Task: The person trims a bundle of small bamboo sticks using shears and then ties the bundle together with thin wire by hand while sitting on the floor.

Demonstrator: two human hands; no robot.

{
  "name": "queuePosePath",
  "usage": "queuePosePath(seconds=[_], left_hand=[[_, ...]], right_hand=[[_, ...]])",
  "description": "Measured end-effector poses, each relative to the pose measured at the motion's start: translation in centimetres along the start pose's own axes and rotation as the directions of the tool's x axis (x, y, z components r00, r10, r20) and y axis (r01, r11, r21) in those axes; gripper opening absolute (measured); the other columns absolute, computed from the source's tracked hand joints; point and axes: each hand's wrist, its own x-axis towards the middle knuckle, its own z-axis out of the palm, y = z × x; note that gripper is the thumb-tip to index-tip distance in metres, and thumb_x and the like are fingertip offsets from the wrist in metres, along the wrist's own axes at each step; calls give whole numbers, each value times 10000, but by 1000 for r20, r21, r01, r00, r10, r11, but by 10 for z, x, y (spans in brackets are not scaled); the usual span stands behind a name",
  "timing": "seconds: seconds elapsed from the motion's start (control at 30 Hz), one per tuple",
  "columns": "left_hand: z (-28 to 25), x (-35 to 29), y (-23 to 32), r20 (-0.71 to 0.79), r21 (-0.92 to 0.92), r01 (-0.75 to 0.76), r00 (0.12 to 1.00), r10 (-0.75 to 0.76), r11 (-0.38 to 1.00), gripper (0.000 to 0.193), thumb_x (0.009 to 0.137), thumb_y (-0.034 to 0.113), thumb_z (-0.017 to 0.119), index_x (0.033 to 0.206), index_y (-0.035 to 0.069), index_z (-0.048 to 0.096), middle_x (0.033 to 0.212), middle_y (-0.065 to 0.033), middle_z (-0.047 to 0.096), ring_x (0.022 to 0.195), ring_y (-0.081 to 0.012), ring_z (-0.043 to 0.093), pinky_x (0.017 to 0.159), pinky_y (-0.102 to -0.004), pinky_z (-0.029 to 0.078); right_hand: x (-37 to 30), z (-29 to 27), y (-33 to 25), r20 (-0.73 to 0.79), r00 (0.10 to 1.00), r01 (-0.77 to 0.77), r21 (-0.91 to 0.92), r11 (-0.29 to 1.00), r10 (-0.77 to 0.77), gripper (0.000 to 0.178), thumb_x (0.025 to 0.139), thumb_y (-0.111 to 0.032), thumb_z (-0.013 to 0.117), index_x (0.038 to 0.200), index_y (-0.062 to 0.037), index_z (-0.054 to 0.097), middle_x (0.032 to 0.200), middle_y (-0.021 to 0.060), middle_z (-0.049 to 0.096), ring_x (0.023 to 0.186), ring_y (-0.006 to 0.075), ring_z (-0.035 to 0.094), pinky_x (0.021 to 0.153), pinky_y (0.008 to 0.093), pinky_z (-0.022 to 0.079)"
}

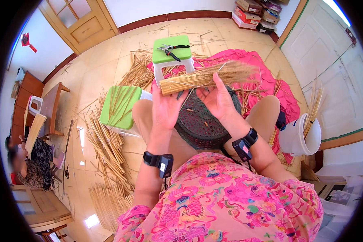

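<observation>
Bundle of straw stalks (193, 80) lies nearly level in front of the person, above the area between the knees, with its cut end to the left and its loose, feathery end to the right.

Left hand (168, 108): palm up at the cut end; the fingers run behind and below the stalks, so how tightly they close cannot be told. Right hand (218, 100): fingers spread wide below the middle, thumb raised across the near side; no firm grasp shows.

Step in hand, as judged: supporting and steadying the bundle with both hands. The next move calls for a surer hold at the cut end and level support under the feathery end, which looks liable to splay.

Directly below stands a dark openwork basket (199, 123). Beyond the bundle, a far green-topped stool (160, 42) carries pruning shears (171, 53). A left green-topped stool (105, 115) bears several thin stalks; loose stalks (105, 139) cover the floor beside it. Pink cloth (284, 97) spreads at far right. Nearer, on the right, a white bucket (291, 138) holds upright stalks
</observation>
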Motion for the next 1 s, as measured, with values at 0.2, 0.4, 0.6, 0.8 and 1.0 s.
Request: queuePosePath(seconds=[0.2,0.4,0.6,0.8,1.0], left_hand=[[-13,-18,36,118,189,514,834,-539,837,624,975,503,307,1241,-42,455,1164,-262,564,1075,-369,579,913,-467,498],[-8,-17,27,215,451,607,638,-740,654,704,957,570,270,1238,-50,452,915,-156,625,809,-198,655,647,-238,551],[1,-23,4,164,394,591,708,-686,704,648,974,528,309,1252,-44,434,732,-9,472,577,-68,440,482,-179,352],[-5,-13,-17,-1,436,507,826,-563,743,532,986,476,331,1233,24,462,898,-79,590,699,-132,555,612,-242,478],[-8,-7,-30,-42,458,466,862,-505,757,544,977,494,324,1226,32,470,1028,-139,616,941,-274,625,849,-395,522]], right_hand=[[-7,-7,-33,125,988,-49,-305,951,91,327,894,-373,590,1128,-146,560,1023,17,630,861,127,562,734,277,446],[9,-7,-46,158,975,-61,-483,874,156,353,919,-400,531,1135,-124,572,1042,20,646,888,122,601,742,274,459],[26,-5,-52,223,958,-36,-525,850,179,444,918,-460,511,1180,-105,555,1102,41,637,961,137,607,819,300,469],[29,-9,-40,169,951,-159,-452,878,259,494,877,-521,555,1138,-101,557,995,41,637,861,158,594,752,293,458],[40,-15,-22,175,959,-100,-532,841,225,356,921,-322,563,1157,-56,566,1025,71,647,935,170,615,836,344,475]])
